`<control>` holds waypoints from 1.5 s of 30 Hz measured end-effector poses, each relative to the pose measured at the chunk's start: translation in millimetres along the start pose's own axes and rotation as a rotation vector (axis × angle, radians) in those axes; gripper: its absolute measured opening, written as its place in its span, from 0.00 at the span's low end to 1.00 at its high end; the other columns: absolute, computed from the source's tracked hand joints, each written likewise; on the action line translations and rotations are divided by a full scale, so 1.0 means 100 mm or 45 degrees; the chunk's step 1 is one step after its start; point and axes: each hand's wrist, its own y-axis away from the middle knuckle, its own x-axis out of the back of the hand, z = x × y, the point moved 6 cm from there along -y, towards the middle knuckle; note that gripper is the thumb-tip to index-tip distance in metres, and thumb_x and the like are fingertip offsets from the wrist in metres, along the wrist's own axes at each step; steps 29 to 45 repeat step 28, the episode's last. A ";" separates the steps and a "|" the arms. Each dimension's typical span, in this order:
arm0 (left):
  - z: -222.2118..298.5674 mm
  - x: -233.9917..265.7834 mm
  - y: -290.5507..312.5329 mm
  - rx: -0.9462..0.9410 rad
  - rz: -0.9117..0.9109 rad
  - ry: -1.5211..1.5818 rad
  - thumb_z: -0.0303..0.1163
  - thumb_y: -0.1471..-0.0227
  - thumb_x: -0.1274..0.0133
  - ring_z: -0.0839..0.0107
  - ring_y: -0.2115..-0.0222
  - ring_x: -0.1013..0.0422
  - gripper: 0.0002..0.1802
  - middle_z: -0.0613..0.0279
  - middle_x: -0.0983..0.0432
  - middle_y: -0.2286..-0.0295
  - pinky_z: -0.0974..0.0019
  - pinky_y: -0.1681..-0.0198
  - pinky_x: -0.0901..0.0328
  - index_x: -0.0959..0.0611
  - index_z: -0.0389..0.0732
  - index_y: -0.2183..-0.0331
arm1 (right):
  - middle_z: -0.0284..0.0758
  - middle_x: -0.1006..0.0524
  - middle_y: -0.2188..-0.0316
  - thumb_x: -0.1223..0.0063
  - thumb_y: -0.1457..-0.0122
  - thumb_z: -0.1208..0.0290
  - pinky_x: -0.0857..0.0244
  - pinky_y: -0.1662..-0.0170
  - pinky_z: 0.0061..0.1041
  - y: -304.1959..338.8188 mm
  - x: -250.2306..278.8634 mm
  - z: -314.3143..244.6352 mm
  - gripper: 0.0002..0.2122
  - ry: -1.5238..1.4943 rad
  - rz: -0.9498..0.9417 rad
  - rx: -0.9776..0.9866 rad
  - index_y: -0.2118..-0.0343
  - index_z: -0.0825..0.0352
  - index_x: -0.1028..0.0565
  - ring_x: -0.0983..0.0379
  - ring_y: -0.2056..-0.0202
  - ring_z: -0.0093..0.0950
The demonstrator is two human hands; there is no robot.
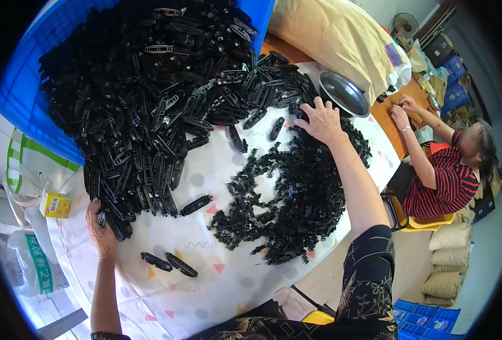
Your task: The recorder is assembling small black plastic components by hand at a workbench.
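Observation:
A big heap of long black plastic parts [143, 124] spills from a blue crate onto the table. My left hand [101, 235] lies along the heap's lower left edge, fingers stretched against the outermost pieces and partly hidden. Out at the right, my right hand [322, 122] rests with spread fingers at the top of a second pile, of small black plastic pieces [313, 192]. Beside its fingertips is a dark shiny metal bowl [344, 93]. Two loose long parts [169, 264] lie nearer me, and another long part [196, 205] lies between the two piles.
The blue crate [21, 85] stands tipped at the far left, and a large tan sack [336, 39] at the back. A patterned white cloth [205, 294] covers the table. A small yellow box [57, 205] sits at the left edge. At the right, a seated person [446, 175] works at another table.

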 end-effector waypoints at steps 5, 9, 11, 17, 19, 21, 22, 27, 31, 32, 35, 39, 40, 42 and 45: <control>-0.07 0.00 0.00 -0.023 0.001 -0.015 0.14 0.61 0.56 0.60 0.52 0.36 0.28 0.54 0.32 0.53 0.63 0.46 0.43 0.29 0.36 0.52 | 0.36 0.31 0.65 0.47 0.47 0.55 0.38 0.60 0.38 0.33 0.13 -0.32 0.15 -0.152 0.191 0.219 0.58 0.54 0.26 0.34 0.60 0.36; -0.02 -0.02 -0.02 -0.036 -0.008 -0.013 0.14 0.61 0.56 0.57 0.51 0.36 0.28 0.52 0.32 0.54 0.61 0.46 0.43 0.30 0.35 0.53 | 0.35 0.31 0.65 0.46 0.48 0.62 0.39 0.60 0.33 0.75 0.25 -0.63 0.13 -0.317 0.225 0.316 0.60 0.60 0.26 0.34 0.60 0.35; -0.01 0.00 -0.01 -0.017 -0.013 -0.020 0.14 0.61 0.55 0.55 0.52 0.36 0.28 0.50 0.32 0.54 0.60 0.46 0.43 0.30 0.35 0.53 | 0.35 0.31 0.64 0.46 0.48 0.65 0.39 0.60 0.32 0.96 0.36 -0.77 0.12 -0.455 0.272 0.345 0.61 0.61 0.27 0.34 0.60 0.34; -0.01 0.01 -0.01 -0.031 -0.045 0.017 0.15 0.60 0.54 0.55 0.52 0.36 0.26 0.51 0.32 0.55 0.61 0.46 0.44 0.30 0.35 0.54 | 0.37 0.34 0.55 0.42 0.51 0.66 0.41 0.52 0.36 1.52 0.62 -1.03 0.18 -0.688 0.213 0.464 0.56 0.61 0.29 0.40 0.48 0.40; -0.01 0.00 -0.01 0.009 -0.030 0.057 0.16 0.59 0.53 0.55 0.52 0.36 0.25 0.51 0.32 0.55 0.61 0.46 0.44 0.30 0.35 0.54 | 0.38 0.36 0.50 0.41 0.52 0.66 0.40 0.51 0.37 1.66 0.64 -1.12 0.21 -0.752 0.161 0.489 0.54 0.60 0.30 0.41 0.46 0.41; -0.08 -0.02 0.00 -0.006 -0.065 0.037 0.15 0.59 0.57 0.58 0.51 0.37 0.27 0.52 0.33 0.53 0.62 0.45 0.45 0.31 0.35 0.51 | 0.38 0.37 0.48 0.39 0.54 0.67 0.40 0.51 0.37 1.79 0.68 -1.16 0.24 -0.803 0.095 0.543 0.52 0.59 0.31 0.41 0.45 0.40; -0.12 -0.02 0.00 -0.027 -0.088 0.009 0.14 0.58 0.61 0.60 0.49 0.38 0.30 0.53 0.34 0.52 0.63 0.44 0.45 0.32 0.36 0.49 | 0.38 0.37 0.48 0.39 0.55 0.68 0.40 0.51 0.38 1.83 0.69 -1.19 0.25 -0.857 0.079 0.569 0.51 0.58 0.31 0.40 0.45 0.40; -0.20 -0.03 0.01 -0.045 -0.098 0.017 0.16 0.56 0.59 0.59 0.49 0.38 0.29 0.52 0.34 0.51 0.63 0.44 0.46 0.32 0.36 0.48 | 0.48 0.36 0.49 0.37 0.60 0.69 0.40 0.49 0.39 1.86 0.77 -0.57 0.26 -0.756 0.471 0.294 0.55 0.69 0.30 0.37 0.49 0.45; -0.20 -0.03 0.01 -0.032 -0.105 0.007 0.17 0.55 0.58 0.59 0.49 0.38 0.28 0.52 0.35 0.51 0.63 0.43 0.47 0.33 0.36 0.48 | 0.48 0.36 0.49 0.37 0.60 0.69 0.40 0.49 0.39 1.88 0.75 -0.57 0.26 -0.760 0.464 0.289 0.55 0.69 0.30 0.37 0.49 0.45; -0.20 -0.03 0.01 -0.032 -0.105 0.007 0.17 0.55 0.58 0.59 0.49 0.38 0.28 0.52 0.35 0.51 0.63 0.43 0.47 0.33 0.36 0.48 | 0.48 0.36 0.49 0.37 0.60 0.69 0.40 0.49 0.39 1.88 0.75 -0.57 0.26 -0.760 0.464 0.289 0.55 0.69 0.30 0.37 0.49 0.45; -0.20 -0.03 0.01 -0.032 -0.105 0.007 0.17 0.55 0.58 0.59 0.49 0.38 0.28 0.52 0.35 0.51 0.63 0.43 0.47 0.33 0.36 0.48 | 0.48 0.36 0.49 0.37 0.60 0.69 0.40 0.49 0.39 1.88 0.75 -0.57 0.26 -0.760 0.464 0.289 0.55 0.69 0.30 0.37 0.49 0.45; -0.20 -0.03 0.01 -0.032 -0.105 0.007 0.17 0.55 0.58 0.59 0.49 0.38 0.28 0.52 0.35 0.51 0.63 0.43 0.47 0.33 0.36 0.48 | 0.48 0.36 0.49 0.37 0.60 0.69 0.40 0.49 0.39 1.88 0.75 -0.57 0.26 -0.760 0.464 0.289 0.55 0.69 0.30 0.37 0.49 0.45; -0.20 -0.03 0.01 -0.032 -0.105 0.007 0.17 0.55 0.58 0.59 0.49 0.38 0.28 0.52 0.35 0.51 0.63 0.43 0.47 0.33 0.36 0.48 | 0.48 0.36 0.49 0.37 0.60 0.69 0.40 0.49 0.39 1.88 0.75 -0.57 0.26 -0.760 0.464 0.289 0.55 0.69 0.30 0.37 0.49 0.45; -0.20 -0.03 0.01 -0.032 -0.105 0.007 0.17 0.55 0.58 0.59 0.49 0.38 0.28 0.52 0.35 0.51 0.63 0.43 0.47 0.33 0.36 0.48 | 0.48 0.36 0.49 0.37 0.60 0.69 0.40 0.49 0.39 1.88 0.75 -0.57 0.26 -0.760 0.464 0.289 0.55 0.69 0.30 0.37 0.49 0.45; -0.20 -0.03 0.01 -0.032 -0.105 0.007 0.17 0.55 0.58 0.59 0.49 0.38 0.28 0.52 0.35 0.51 0.63 0.43 0.47 0.33 0.36 0.48 | 0.48 0.36 0.49 0.37 0.60 0.69 0.40 0.49 0.39 1.88 0.75 -0.57 0.26 -0.760 0.464 0.289 0.55 0.69 0.30 0.37 0.49 0.45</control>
